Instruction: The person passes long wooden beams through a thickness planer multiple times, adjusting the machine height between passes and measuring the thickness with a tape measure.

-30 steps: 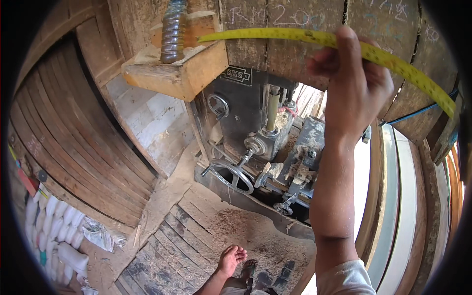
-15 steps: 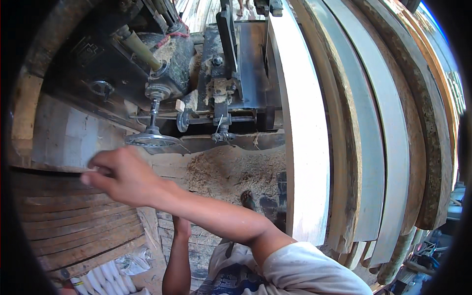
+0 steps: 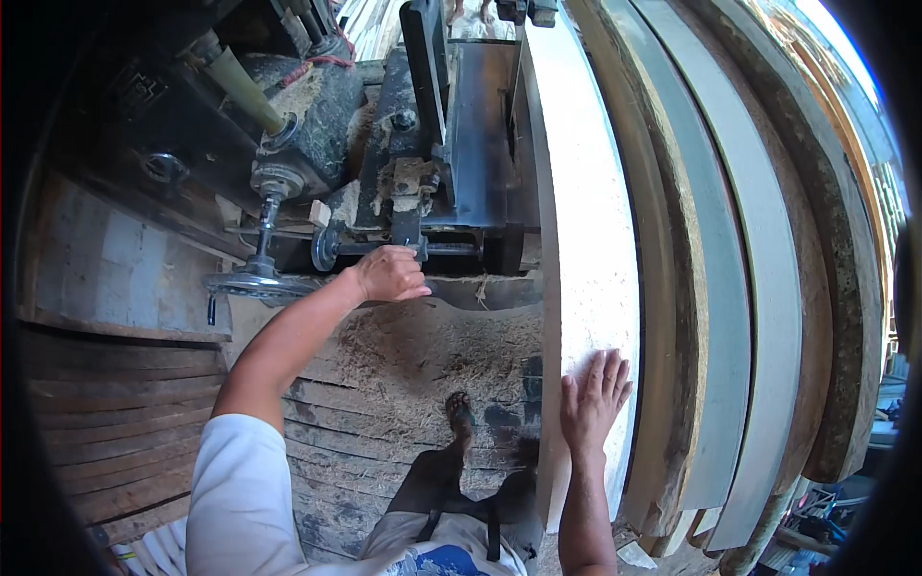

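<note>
My left hand (image 3: 392, 275) is closed at the front of the dark woodworking machine (image 3: 471, 125). Its fingers wrap round a small adjusting knob below the fence slide, and the hand hides most of that knob. Flat on the near end of a thick pale wooden board (image 3: 586, 192) lies my right hand (image 3: 594, 396), fingers spread and holding nothing. The board runs away from me along the right side of the machine. Left of my left hand are a small handwheel (image 3: 325, 249) and a larger metal handwheel (image 3: 257, 284).
Several long planks (image 3: 715, 240) lie side by side to the right of the board. Sawdust (image 3: 423, 341) covers the wooden floor around my foot. Stacked boards (image 3: 125, 403) stand at the left. Someone's feet (image 3: 471, 12) show beyond the machine.
My right hand has swung from near the large handwheel, on the left, across to the board. My left hand has come up from low down and closed on the adjusting knob.
</note>
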The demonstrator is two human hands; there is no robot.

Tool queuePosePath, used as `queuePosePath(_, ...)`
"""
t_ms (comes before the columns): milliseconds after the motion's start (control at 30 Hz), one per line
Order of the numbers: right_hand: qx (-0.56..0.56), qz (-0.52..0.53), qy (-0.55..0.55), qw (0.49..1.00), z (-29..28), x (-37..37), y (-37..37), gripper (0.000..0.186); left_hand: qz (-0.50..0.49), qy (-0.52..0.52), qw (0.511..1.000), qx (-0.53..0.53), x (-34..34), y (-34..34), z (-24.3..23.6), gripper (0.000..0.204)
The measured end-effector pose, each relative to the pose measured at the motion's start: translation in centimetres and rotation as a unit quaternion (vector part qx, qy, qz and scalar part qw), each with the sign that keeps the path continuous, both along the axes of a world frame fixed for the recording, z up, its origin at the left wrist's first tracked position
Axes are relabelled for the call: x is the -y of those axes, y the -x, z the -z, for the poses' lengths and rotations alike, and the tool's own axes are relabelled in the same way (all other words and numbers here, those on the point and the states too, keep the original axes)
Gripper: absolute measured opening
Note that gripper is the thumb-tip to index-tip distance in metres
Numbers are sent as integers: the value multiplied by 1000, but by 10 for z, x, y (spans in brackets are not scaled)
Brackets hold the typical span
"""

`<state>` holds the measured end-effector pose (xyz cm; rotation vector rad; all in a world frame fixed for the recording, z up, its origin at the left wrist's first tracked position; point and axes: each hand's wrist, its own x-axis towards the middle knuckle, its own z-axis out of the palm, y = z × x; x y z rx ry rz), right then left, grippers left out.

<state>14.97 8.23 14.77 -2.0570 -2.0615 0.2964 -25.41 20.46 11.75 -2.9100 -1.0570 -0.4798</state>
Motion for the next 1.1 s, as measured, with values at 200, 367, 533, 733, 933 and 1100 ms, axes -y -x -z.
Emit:
queuePosePath(200,-156,-31,-4,987,4,2,40,55,-106,-44,993,-11,-25,-8,73,37)
queuePosePath(367,-390,-139,-112,903,45,-108,170,31,-476,-89,855,185,-15,-26,85,23)
queuePosePath(533,-147,-224,-190,945,121,-247,198,53,-511,-127,769,362,25,-57,111,14)
queuePosePath(733,-371,-287,-73,880,145,-93,231,27,-555,-97,721,404,43,-31,182,18)
queuePosePath(933,-609,106,75,783,189,-65,237,38,-347,52,73,934,34,-26,245,18)
queuePosePath(1100,-629,89,177,752,240,-118,241,38,-579,214,97,780,43,-70,211,30)
